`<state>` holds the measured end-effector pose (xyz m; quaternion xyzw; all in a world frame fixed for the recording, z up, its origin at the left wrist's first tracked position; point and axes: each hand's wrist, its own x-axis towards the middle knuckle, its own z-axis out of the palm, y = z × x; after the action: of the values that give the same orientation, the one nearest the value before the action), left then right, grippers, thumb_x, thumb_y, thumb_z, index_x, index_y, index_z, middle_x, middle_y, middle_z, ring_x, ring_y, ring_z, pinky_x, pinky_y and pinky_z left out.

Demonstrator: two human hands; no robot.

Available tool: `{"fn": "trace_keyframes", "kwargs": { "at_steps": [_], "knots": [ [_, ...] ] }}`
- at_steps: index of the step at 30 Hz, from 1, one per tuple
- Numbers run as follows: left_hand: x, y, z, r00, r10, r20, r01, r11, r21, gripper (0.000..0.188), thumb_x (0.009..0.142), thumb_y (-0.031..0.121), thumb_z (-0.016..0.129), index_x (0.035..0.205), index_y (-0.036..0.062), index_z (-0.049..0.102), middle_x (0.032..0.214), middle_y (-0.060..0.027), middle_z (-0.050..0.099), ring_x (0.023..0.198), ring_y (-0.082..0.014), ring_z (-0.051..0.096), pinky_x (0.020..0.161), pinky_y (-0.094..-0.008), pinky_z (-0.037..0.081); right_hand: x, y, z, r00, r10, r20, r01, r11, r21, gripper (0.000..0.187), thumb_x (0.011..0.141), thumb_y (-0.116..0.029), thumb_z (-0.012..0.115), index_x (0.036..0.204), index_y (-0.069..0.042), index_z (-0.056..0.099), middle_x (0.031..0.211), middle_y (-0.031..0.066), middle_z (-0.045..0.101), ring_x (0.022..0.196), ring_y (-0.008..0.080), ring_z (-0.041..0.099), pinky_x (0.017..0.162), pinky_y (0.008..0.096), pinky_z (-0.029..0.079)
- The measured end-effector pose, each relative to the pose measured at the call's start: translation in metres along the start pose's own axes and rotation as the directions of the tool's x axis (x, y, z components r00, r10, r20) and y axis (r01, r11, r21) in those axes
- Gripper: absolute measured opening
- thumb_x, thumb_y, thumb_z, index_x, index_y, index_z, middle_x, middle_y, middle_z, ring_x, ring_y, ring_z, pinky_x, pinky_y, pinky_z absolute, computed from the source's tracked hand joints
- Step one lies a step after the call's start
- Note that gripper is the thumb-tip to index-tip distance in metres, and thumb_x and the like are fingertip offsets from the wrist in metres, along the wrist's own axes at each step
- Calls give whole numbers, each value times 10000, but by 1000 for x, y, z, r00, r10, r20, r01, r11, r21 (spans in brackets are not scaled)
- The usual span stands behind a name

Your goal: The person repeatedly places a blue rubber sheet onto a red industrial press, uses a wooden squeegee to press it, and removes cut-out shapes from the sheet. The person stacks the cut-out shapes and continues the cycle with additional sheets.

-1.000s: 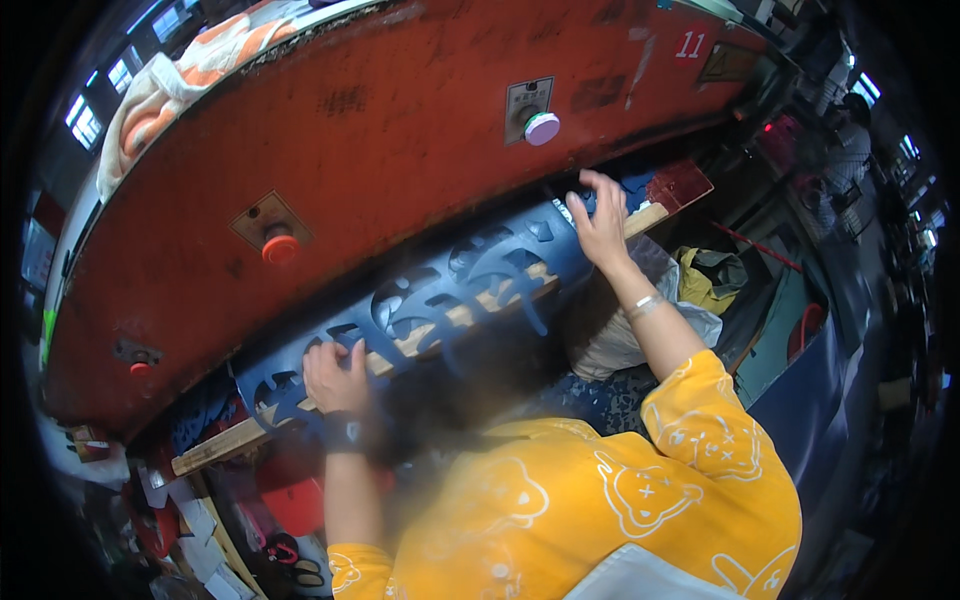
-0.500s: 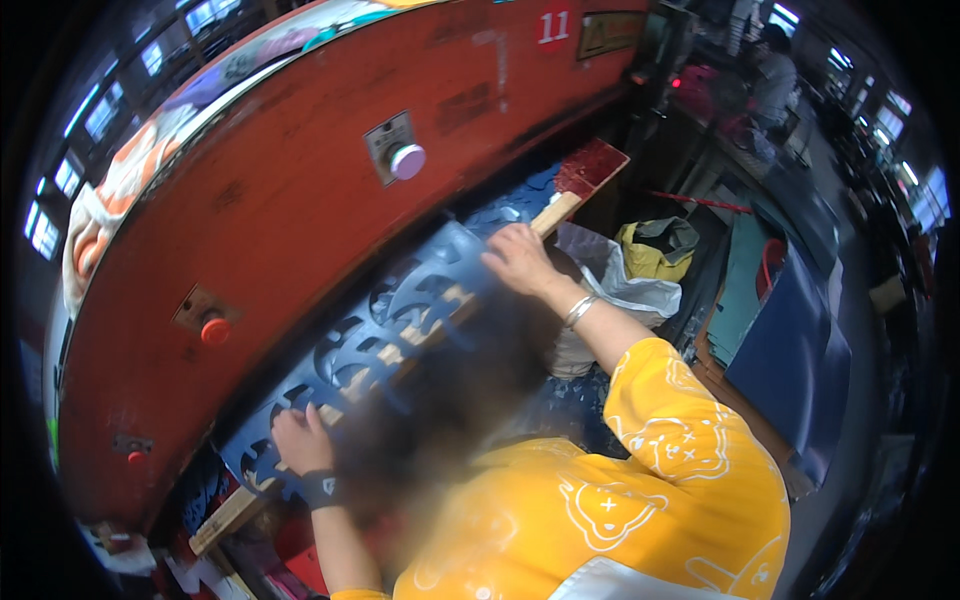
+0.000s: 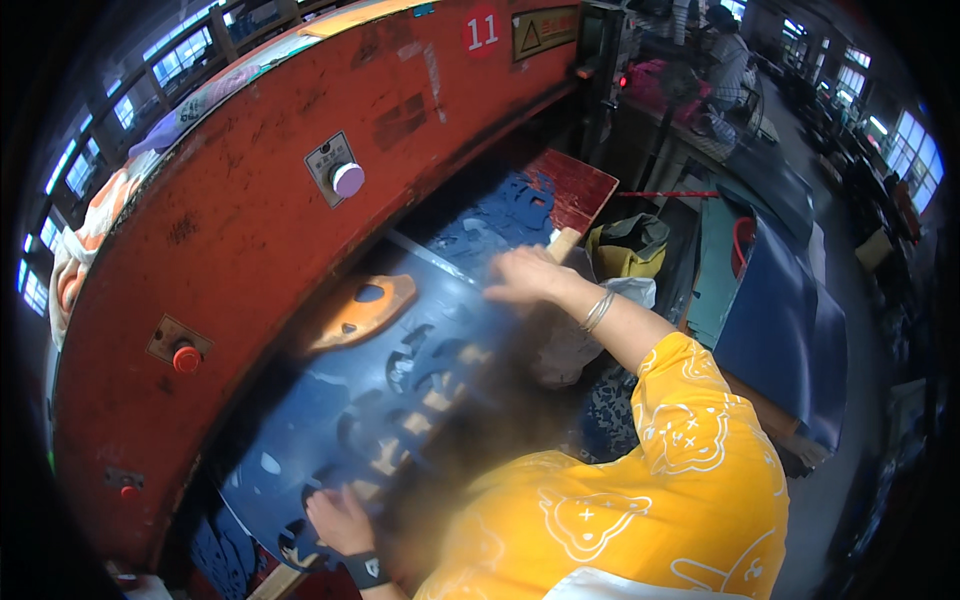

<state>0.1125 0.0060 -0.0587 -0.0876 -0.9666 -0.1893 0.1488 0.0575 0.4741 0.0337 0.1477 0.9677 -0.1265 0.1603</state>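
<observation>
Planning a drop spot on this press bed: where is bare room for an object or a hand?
Free: uncut dark blue sheet between the orange foot-shaped cutting die and the right hand; also the bare red board corner at the far end. Crowded: the cut-out-riddled strip of sheet by the left hand, and the narrow gap under the red press head.
</observation>
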Motion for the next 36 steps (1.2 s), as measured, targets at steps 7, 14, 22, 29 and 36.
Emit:
{"fn": "trace_keyframes", "kwargs": {
  "at_steps": [7, 14, 22, 29, 36],
  "knots": [
    [-34, 30, -77, 952, 152, 264, -105, 977, -186, 190, 777, 127, 714, 704, 28, 570, 659, -124, 544, 605, -326, 560, 550, -387, 440, -17, -87, 39, 703, -661, -263, 651, 747, -139, 799, 736, -482, 750, 1398, -175, 424, 1448, 204, 331, 1327, 449, 311, 1059, 560, 289],
    [56, 96, -43, 830, 546, 117, -387, 714, -583, 186, 785, 95, 696, 956, 33, 661, 951, -135, 658, 912, -324, 623, 801, -390, 497, 17, -120, 46, 546, -829, -126, 833, 553, -26, 767, 639, -322, 770, 1340, -146, 511, 1435, 206, 372, 1288, 457, 340, 1084, 519, 294],
    [82, 101, 12, 709, 676, 203, -496, 682, -537, 441, 786, 174, 700, 1195, 46, 591, 1268, -143, 563, 1199, -336, 519, 1000, -420, 431, 43, -114, 4, 649, -759, -49, 718, 591, 369, 818, 611, -289, 792, 1367, -133, 522, 1430, 218, 439, 1242, 364, 481, 1076, 401, 358],
    [117, 127, 30, 823, 555, 122, -359, 674, -646, 453, 781, 223, 720, 1183, 53, 602, 1261, -143, 569, 1164, -343, 532, 943, -424, 450, 74, -103, -13, 730, -674, 115, 187, 359, 914, 804, 671, -334, 773, 1354, 0, 512, 1261, 137, 586, 1117, 189, 560, 983, 302, 421],
    [133, 146, 60, 796, 577, 184, -466, 778, -421, 446, 795, 274, 713, 1181, 82, 599, 1286, -159, 537, 1221, -346, 480, 969, -470, 417, 62, -56, -19, 844, -531, -77, 258, 276, 926, 758, 715, -330, 729, 1346, 25, 503, 1220, 155, 598, 1057, 202, 597, 922, 298, 478]
  ]
}}
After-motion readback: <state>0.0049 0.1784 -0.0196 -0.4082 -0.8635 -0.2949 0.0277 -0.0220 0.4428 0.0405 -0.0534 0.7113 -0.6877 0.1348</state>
